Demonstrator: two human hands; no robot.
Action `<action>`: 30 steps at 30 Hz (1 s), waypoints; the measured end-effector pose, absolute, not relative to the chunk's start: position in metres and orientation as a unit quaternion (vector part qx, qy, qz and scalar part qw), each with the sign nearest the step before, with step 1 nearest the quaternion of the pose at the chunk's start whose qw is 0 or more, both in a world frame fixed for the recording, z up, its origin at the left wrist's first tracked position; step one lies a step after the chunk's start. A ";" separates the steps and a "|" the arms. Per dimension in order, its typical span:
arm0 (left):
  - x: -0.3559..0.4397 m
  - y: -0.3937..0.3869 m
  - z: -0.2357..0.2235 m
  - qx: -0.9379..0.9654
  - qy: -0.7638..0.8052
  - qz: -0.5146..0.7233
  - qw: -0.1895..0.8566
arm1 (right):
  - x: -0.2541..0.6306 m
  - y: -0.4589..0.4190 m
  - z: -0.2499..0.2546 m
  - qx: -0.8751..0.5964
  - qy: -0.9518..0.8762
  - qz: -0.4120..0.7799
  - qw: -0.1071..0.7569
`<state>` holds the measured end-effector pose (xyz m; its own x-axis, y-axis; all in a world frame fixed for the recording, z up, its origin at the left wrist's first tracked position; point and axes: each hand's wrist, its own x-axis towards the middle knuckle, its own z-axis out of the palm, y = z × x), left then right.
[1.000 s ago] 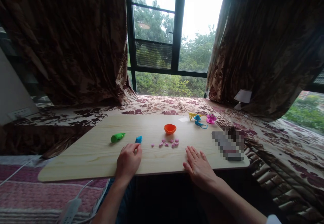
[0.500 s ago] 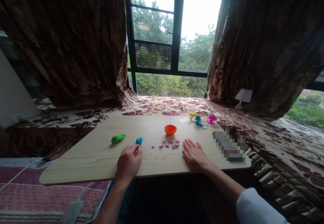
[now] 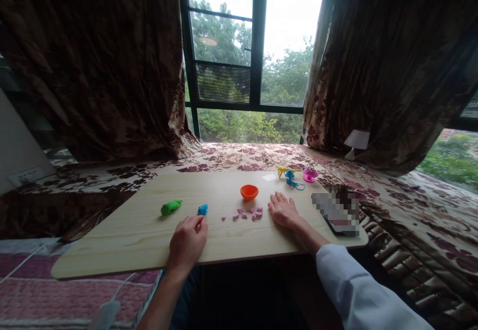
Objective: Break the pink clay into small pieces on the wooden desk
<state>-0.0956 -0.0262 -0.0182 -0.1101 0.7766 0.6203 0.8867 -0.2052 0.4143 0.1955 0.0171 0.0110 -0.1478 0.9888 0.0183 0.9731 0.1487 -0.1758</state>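
Blue toy (image 3: 202, 210) sits on our pale wooden desk (image 3: 130, 235), just beyond the fingertips of our left hand (image 3: 188, 239); we cannot tell whether they touch it. That left grip is curled, fingers folded and thumb drawn in beside the index finger, and we cannot see whether anything is pinched inside. Our right hand (image 3: 283, 210) lies palm down on the desk, its grip flat and loosely spread, with nothing seen in it; a white sleeve (image 3: 358, 280) covers most of that forearm, while our left forearm is bare. Between our hands we have the pink bits (image 3: 244, 216), scattered in a loose group, with one lying apart toward the blue toy. Just behind them stands the orange bowl (image 3: 249, 194), upright and open at the top. Left of the blue toy we see the green toy (image 3: 171, 208) on its side. Near the far right corner of the desk, we have a yellow toy (image 3: 282, 171), a blue mushroom (image 3: 290, 175) with a loop beside it, and a pink toy (image 3: 309, 174). At our right edge lies something blurred into squares (image 3: 336, 214), too masked for us to name. Beyond the desk, we see a white lamp (image 3: 357, 140) in front of the dark curtain (image 3: 377, 71)
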 end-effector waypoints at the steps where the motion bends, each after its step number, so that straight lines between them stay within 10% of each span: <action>1: -0.096 -0.026 -0.018 -0.663 -0.627 -0.404 0.068 | 0.194 0.007 0.010 -0.640 -0.764 0.057 0.063; 30: -0.094 -0.027 -0.020 -0.663 -0.629 -0.400 0.066 | 0.191 -0.067 -0.004 -0.551 -0.832 0.048 0.054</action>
